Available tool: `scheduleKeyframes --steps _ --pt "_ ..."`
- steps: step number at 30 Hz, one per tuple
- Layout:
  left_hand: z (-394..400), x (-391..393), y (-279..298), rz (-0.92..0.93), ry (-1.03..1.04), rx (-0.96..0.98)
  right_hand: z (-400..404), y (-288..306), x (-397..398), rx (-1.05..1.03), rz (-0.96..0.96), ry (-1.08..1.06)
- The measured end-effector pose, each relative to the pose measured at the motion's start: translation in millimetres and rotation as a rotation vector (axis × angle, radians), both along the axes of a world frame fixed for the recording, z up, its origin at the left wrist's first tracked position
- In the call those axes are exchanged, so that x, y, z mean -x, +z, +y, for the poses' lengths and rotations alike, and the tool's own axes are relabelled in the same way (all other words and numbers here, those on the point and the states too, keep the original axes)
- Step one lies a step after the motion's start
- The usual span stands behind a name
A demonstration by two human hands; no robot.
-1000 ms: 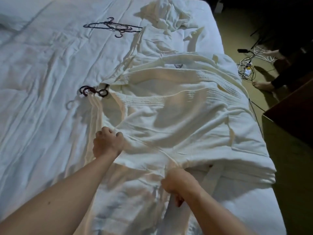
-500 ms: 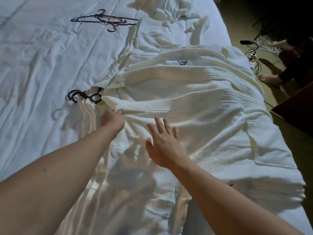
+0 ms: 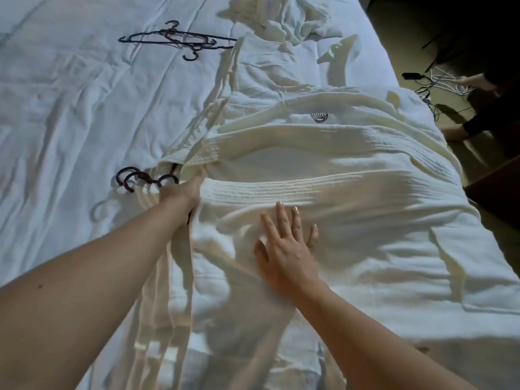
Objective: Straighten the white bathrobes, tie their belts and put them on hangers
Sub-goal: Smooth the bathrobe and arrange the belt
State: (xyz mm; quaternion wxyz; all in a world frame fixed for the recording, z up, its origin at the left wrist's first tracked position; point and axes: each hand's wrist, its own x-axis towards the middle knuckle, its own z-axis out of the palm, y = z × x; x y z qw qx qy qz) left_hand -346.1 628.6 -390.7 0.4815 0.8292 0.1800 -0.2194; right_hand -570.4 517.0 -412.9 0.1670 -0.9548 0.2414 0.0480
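Left hand (image 3: pixel 183 192) pinching collar (image 3: pixel 253 190) of robe (image 3: pixel 351 220) by hanger hooks (image 3: pixel 132 178); right hand (image 3: pixel 287 249) flat, fingers spread, pressing cloth. Risk: tugging collar left could slide the hanger out or rumple the smoothed front.

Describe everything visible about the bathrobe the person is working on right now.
The cream-white terry bathrobe lies spread flat across the white bed sheet, its neck toward the left with dark hanger hooks poking out. Ribbed, stitched collar bands run across the front, and a small dark embroidered logo sits on the chest. The fabric is rumpled. The left hand touches the collar near the hooks; its grip is unclear. The right hand presses flat, fingers spread, on the front panel.
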Motion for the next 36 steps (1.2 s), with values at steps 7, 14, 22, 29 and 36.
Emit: scheduleKeyframes --steps 7,14,22,29,36 --pt "23 -34 -15 -0.360 -0.040 -0.207 15 -18 -5 -0.036 0.162 0.018" --pt "15 -15 -25 -0.421 0.004 -0.139 4 -33 -5 -0.165 0.150 0.008" --pt "53 116 -23 -0.490 -0.292 -0.139 -24 17 21 -0.707 0.091 -0.110" --pt "93 217 -15 -0.392 -0.339 -0.258 -12 47 159 -0.409 -0.439 -0.459" --pt "152 312 -25 -0.253 -0.311 -0.265 1 42 294 -0.192 -0.259 -0.780"
